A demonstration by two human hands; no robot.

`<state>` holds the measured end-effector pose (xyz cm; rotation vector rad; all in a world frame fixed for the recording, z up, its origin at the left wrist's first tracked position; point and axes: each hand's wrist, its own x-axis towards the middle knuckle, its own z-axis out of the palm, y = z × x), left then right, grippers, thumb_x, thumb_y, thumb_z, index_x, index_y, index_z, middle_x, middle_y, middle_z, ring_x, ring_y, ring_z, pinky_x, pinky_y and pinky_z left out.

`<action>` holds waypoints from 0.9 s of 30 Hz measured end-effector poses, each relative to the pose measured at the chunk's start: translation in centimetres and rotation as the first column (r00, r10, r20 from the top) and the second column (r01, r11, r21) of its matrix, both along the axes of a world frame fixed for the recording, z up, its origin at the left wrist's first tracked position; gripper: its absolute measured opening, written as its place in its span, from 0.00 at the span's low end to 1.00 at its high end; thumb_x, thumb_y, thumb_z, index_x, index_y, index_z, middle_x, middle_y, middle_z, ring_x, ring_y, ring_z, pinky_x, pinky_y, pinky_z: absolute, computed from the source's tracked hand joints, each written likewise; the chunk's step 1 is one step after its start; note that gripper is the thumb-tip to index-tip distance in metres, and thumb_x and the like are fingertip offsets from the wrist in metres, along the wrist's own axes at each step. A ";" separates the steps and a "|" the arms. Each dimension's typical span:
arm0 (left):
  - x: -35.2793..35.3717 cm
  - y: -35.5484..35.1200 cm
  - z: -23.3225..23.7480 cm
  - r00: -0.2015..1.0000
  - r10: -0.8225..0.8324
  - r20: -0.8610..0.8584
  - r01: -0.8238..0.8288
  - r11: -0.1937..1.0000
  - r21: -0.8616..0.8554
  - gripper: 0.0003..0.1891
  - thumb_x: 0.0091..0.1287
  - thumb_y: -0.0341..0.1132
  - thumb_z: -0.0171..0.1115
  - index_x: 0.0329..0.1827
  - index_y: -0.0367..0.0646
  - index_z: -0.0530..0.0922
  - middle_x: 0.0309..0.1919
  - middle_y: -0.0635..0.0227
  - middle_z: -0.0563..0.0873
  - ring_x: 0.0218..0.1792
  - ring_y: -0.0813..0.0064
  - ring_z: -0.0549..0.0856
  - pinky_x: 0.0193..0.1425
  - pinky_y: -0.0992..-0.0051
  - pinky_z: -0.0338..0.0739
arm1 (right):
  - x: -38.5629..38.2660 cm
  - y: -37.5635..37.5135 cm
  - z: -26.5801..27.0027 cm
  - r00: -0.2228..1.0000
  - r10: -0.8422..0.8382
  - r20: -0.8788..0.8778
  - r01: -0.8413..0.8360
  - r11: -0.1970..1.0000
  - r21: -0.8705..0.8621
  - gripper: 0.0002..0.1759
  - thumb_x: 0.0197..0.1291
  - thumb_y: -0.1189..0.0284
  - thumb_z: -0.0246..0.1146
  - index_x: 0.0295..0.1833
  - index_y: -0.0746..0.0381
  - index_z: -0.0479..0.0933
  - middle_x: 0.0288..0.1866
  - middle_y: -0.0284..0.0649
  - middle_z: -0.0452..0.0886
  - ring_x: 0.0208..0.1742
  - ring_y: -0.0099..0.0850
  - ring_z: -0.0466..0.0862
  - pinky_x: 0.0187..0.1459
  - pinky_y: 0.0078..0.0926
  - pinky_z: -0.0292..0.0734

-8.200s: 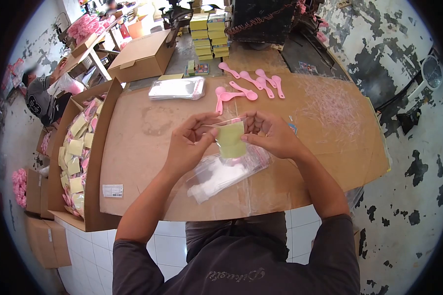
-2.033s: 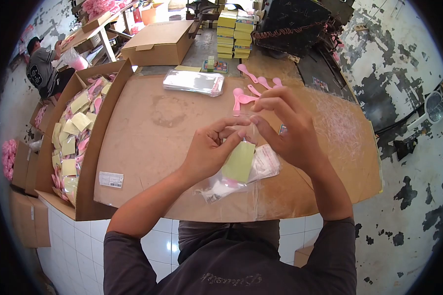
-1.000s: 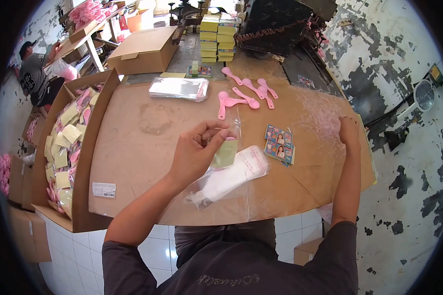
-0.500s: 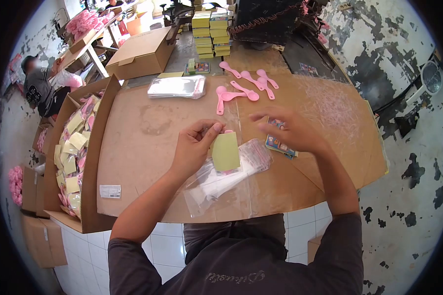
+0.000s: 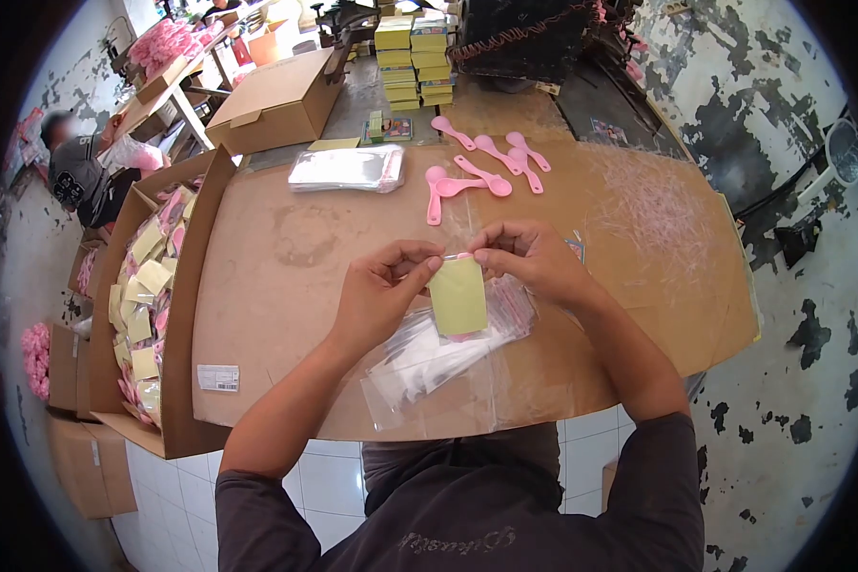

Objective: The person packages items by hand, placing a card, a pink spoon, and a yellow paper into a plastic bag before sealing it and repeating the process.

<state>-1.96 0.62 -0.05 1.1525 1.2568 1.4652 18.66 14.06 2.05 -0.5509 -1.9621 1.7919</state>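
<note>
Both hands meet over the cardboard-covered table, pinching the top edge of a small clear bag. In the bag is a yellow-green card [image 5: 459, 297], with bits of pink showing above and below it. My left hand [image 5: 385, 289] has its fingers closed on the upper left corner. My right hand [image 5: 534, 259] is closed at the upper right corner. Beneath them lie loose clear plastic bags [image 5: 419, 367]. Several pink spoons [image 5: 473, 185] rest on the table beyond the hands. Part of a printed card [image 5: 576, 250] shows behind my right hand.
A long open carton [image 5: 221, 191] of filled packets stands at the left. A stack of clear bags [image 5: 345, 169], a closed box [image 5: 275, 98] and yellow card stacks [image 5: 393, 59] are farther back. Thin plastic strips [image 5: 653, 214] lie at the right. A person [image 5: 81, 172] sits at far left.
My right hand has moved left and down from above the printed cards to the bag, and its fingers have closed there. The bag has shifted slightly right, and the view has shifted a little.
</note>
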 end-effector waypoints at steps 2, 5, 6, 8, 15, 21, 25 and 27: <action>0.0 0.0 -0.2 0.999 0.023 -0.029 -0.023 1.000 0.001 0.11 0.76 0.28 0.67 0.57 0.34 0.85 0.44 0.64 0.92 0.43 0.80 0.90 0.45 0.78 0.87 | 0.0 0.1 -0.2 1.000 -0.008 -0.007 0.008 1.000 -0.026 0.10 0.73 0.76 0.66 0.54 0.70 0.82 0.48 0.40 0.88 0.46 0.24 0.88 0.49 0.26 0.87; -0.1 0.3 -0.5 0.998 0.047 -0.040 -0.046 0.999 0.016 0.10 0.75 0.28 0.67 0.56 0.34 0.86 0.44 0.65 0.92 0.42 0.80 0.90 0.44 0.78 0.86 | 0.3 0.5 -0.6 0.999 0.009 -0.034 -0.010 0.999 -0.040 0.10 0.73 0.77 0.66 0.54 0.70 0.83 0.48 0.39 0.88 0.48 0.23 0.88 0.50 0.26 0.87; -0.2 0.4 -0.7 0.998 0.046 -0.044 -0.045 0.999 0.017 0.10 0.75 0.27 0.67 0.56 0.34 0.86 0.44 0.65 0.92 0.42 0.81 0.90 0.44 0.78 0.86 | 0.4 0.6 -0.8 0.999 0.019 -0.045 -0.021 0.999 -0.039 0.10 0.73 0.77 0.66 0.55 0.70 0.83 0.48 0.39 0.88 0.48 0.23 0.88 0.50 0.25 0.87; -0.3 0.5 -1.0 0.999 0.037 -0.034 -0.036 0.999 0.036 0.10 0.75 0.26 0.67 0.56 0.34 0.86 0.45 0.65 0.92 0.42 0.81 0.90 0.44 0.78 0.86 | 0.6 0.7 -0.9 0.999 -0.010 -0.041 0.009 1.000 -0.014 0.09 0.73 0.77 0.65 0.54 0.69 0.84 0.48 0.38 0.88 0.49 0.23 0.87 0.51 0.24 0.86; -0.8 0.4 -1.2 0.998 -0.010 -0.058 0.014 0.997 0.073 0.09 0.73 0.22 0.65 0.53 0.33 0.88 0.45 0.63 0.93 0.41 0.79 0.90 0.46 0.77 0.86 | 1.1 1.3 -1.5 0.995 0.012 -0.095 0.002 0.989 0.147 0.07 0.70 0.81 0.65 0.49 0.69 0.87 0.48 0.38 0.86 0.44 0.23 0.85 0.50 0.24 0.82; -0.9 0.6 -1.5 0.999 -0.029 -0.020 0.030 0.997 0.075 0.09 0.75 0.27 0.67 0.54 0.33 0.88 0.45 0.64 0.93 0.42 0.83 0.89 0.45 0.78 0.87 | 1.3 1.0 -1.1 0.999 -0.024 -0.039 0.028 0.994 0.103 0.07 0.68 0.81 0.67 0.49 0.70 0.86 0.47 0.39 0.87 0.44 0.24 0.86 0.50 0.23 0.83; -0.7 0.5 -1.5 0.998 -0.025 -0.060 0.025 1.000 -0.012 0.10 0.74 0.27 0.68 0.55 0.33 0.87 0.44 0.64 0.92 0.41 0.83 0.89 0.43 0.80 0.87 | 1.2 1.2 -2.0 0.997 0.038 -0.069 -0.036 0.999 0.031 0.08 0.69 0.80 0.69 0.51 0.70 0.85 0.46 0.38 0.87 0.46 0.24 0.86 0.51 0.23 0.83; -0.5 0.5 -1.3 1.000 -0.025 -0.009 0.025 0.999 -0.021 0.12 0.74 0.27 0.69 0.57 0.33 0.85 0.45 0.64 0.92 0.42 0.82 0.90 0.43 0.81 0.87 | 1.2 1.3 -2.0 0.997 0.043 -0.070 -0.042 0.999 0.016 0.08 0.69 0.79 0.70 0.52 0.70 0.84 0.46 0.38 0.88 0.47 0.23 0.87 0.51 0.23 0.83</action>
